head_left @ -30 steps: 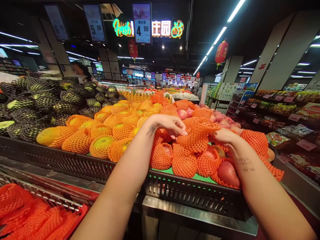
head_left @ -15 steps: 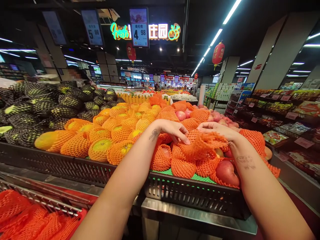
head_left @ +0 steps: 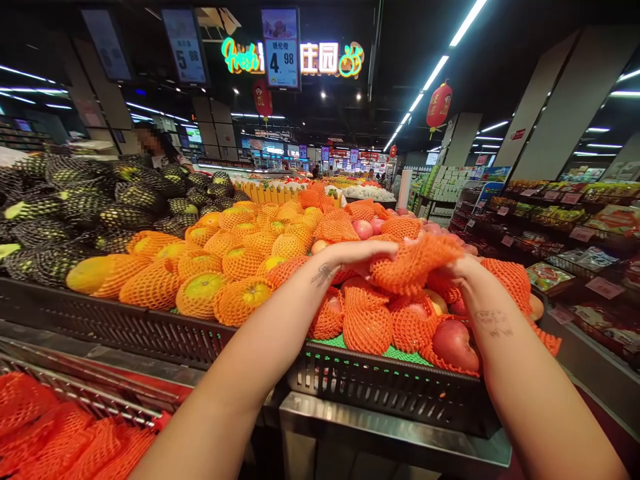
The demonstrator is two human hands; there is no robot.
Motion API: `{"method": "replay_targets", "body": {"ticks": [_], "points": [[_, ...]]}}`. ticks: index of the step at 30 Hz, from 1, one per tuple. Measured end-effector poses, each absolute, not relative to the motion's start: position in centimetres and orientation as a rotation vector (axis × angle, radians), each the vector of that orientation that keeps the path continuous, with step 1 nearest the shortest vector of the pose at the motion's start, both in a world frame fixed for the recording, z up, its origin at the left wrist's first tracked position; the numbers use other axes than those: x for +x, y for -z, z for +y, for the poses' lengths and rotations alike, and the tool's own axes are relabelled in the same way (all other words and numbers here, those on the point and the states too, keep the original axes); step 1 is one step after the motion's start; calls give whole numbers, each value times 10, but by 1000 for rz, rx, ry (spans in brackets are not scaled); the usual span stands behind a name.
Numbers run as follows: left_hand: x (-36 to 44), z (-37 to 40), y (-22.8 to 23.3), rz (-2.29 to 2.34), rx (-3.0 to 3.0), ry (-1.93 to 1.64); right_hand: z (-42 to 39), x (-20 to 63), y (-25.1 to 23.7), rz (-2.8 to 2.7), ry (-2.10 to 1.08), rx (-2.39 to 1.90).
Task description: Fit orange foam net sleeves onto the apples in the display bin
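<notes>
Over the apple bin, an orange foam net sleeve (head_left: 415, 263) is held up between my two hands. My left hand (head_left: 373, 252) is closed on its left side, the fingertips partly behind the mesh. On the other side my right hand (head_left: 457, 265) grips the frilled end, most of its fingers covered by the net. Whether an apple is inside the sleeve is hidden. Just below lie apples in similar orange nets (head_left: 367, 323). A red apple (head_left: 455, 345) shows half out of its net at the bin's front corner.
The black slatted bin (head_left: 380, 387) rests on a metal-edged stand (head_left: 400, 430). Netted yellow-orange melons (head_left: 203, 293) and dark-netted fruit (head_left: 80, 207) fill the left. A cart basket with red-orange nets (head_left: 65, 433) stands lower left. One person (head_left: 163, 150) is behind the display.
My left hand has moved right and slightly up, closing on the net sleeve. The sleeve is lifted and turned between both hands, and my right fingers are now more hidden behind it.
</notes>
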State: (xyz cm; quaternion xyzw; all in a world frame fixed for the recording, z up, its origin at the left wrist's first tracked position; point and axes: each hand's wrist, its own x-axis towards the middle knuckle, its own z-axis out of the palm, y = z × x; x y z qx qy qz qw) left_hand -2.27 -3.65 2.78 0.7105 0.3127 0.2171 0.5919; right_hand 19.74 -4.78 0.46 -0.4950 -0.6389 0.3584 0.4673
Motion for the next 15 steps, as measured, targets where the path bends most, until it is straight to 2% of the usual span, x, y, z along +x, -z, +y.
{"method": "replay_targets", "body": {"ticks": [6,15], "points": [[-9,-35,-33,565,1413,-1108,-50,197,-19,-1320,-1041,-1025],[6,-33,-23,509,1338,-1318,-58,186,-22,-1314,-989,-768]]}}
